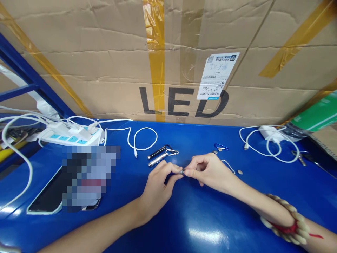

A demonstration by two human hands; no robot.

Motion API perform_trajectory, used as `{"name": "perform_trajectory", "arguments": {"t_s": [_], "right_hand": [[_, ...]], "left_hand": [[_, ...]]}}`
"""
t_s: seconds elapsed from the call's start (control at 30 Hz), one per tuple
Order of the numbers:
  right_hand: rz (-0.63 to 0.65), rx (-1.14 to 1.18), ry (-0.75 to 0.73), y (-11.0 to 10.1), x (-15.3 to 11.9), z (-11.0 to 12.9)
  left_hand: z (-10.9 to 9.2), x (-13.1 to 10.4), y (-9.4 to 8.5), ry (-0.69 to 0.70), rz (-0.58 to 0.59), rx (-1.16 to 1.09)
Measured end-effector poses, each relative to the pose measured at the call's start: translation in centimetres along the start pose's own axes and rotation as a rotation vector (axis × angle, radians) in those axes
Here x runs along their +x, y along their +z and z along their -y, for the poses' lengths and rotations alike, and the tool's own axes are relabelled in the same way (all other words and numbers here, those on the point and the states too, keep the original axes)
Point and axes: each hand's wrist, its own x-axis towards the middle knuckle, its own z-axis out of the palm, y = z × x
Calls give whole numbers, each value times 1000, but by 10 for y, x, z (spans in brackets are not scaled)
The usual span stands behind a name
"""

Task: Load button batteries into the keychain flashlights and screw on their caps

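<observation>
Both hands meet over the middle of the blue table, fingers closed. My left hand point(158, 181) pinches a small grey ridged metal piece point(181, 172) between thumb and forefinger. From the other side, my right hand point(210, 172) pinches at the same piece's right end; its fingertips hide that end. Just beyond my left hand lie a silver pen-shaped torch point(157, 160) and a black one point(156, 153), each with a small carabiner clip. Near my right hand are a blue carabiner clip point(221, 147), a silver clip point(228, 166) and a small round metal disc point(239, 172).
A large cardboard box point(118, 70) stands along the table's back edge. Two phones point(50, 193), partly blurred, lie at left below a white power strip point(71, 135). White cables point(156, 135) coil at the back. A green-labelled bottle point(316, 112) lies at right.
</observation>
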Motion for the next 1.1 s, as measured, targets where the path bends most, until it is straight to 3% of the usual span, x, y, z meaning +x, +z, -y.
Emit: {"name": "perform_trajectory", "arguments": {"t_s": [0.47,0.63,0.87,0.97,1.03,1.1], "right_hand": [[68,106,119,-1,0,4],[81,102,96,-2,3,3],[133,41,5,-5,3,4],[11,-130,-134,-9,1,7],[-69,-275,-329,-13,0,8],[-58,-411,-535,-19,0,8]], "left_hand": [[-3,3,-3,-7,53,85],[-2,3,-3,38,82,55],[-5,5,-3,-37,101,41],[-7,5,-3,-101,110,-17],[-8,5,-3,-152,108,-57],[-8,5,-2,-188,107,-82]]}}
